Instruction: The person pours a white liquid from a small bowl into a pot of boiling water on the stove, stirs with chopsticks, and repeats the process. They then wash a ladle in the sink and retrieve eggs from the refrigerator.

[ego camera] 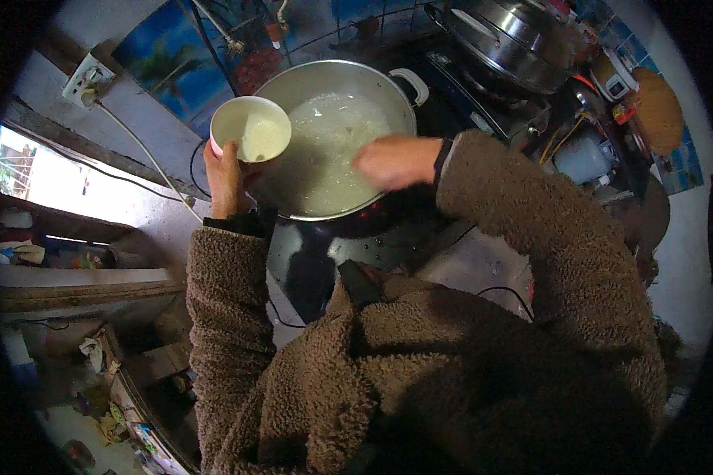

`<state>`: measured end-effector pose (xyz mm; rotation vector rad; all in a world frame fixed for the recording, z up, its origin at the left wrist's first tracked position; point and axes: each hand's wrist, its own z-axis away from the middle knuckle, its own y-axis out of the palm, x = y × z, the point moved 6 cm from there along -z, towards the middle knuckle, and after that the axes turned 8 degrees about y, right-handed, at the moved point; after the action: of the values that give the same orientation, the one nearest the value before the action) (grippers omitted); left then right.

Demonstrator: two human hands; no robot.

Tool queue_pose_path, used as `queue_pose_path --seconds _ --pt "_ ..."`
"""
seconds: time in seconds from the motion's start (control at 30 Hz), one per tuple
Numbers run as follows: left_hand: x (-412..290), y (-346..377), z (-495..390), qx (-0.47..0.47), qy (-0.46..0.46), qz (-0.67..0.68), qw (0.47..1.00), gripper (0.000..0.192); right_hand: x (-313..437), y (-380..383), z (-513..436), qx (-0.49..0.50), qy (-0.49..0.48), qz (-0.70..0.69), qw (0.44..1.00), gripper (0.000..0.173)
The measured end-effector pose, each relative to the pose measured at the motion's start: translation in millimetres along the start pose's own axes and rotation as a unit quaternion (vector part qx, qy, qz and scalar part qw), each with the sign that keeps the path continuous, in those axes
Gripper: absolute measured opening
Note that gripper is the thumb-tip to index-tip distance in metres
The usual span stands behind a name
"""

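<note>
A small bowl (224,122), pale inside and pinkish outside, is in my left hand (226,178). My thumb lies over its rim, and the bowl tilts above the left edge of a large metal pot (333,66). Pale yellowish grains or powder (264,138) lie inside the bowl. Cloudy whitish liquid (327,178) with bubbles or bits on its surface fills the lower part of the pot. Over the right side of that liquid, my right hand (389,163) is curled and blurred by motion. Whether its fingers hold anything is hidden.
The pot rests on a dark cooker with a red glow, its pale side handle (413,86) facing right. A lidded steel pot (511,41) stands on a stove at the back right. A power strip (89,77) with a white cord (139,148) hangs on the left wall.
</note>
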<state>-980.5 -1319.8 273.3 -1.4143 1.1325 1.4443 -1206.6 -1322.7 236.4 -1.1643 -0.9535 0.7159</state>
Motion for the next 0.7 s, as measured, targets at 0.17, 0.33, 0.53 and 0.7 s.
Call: queue_pose_path --seconds 0.17,0.33,0.53,0.7 --pt "-3.9 6.1 1.9 0.032 -0.014 -0.006 0.999 0.047 12.7 -9.1 -8.2 0.019 0.02 -0.035 0.999 0.017" --pt "-5.8 6.7 2.4 0.014 0.01 0.008 1.0 0.047 -15.3 -9.4 0.0 0.001 0.135 0.029 0.99 0.016" --pt "-8.2 11.5 3.7 0.019 -0.006 0.007 1.0 0.046 2.8 -2.2 -24.4 0.014 0.004 -0.07 0.997 0.025" --pt "-10.2 7.7 5.3 0.025 -0.005 0.038 0.999 0.048 -2.0 -9.5 -6.9 0.077 0.1 0.0 0.992 0.021"
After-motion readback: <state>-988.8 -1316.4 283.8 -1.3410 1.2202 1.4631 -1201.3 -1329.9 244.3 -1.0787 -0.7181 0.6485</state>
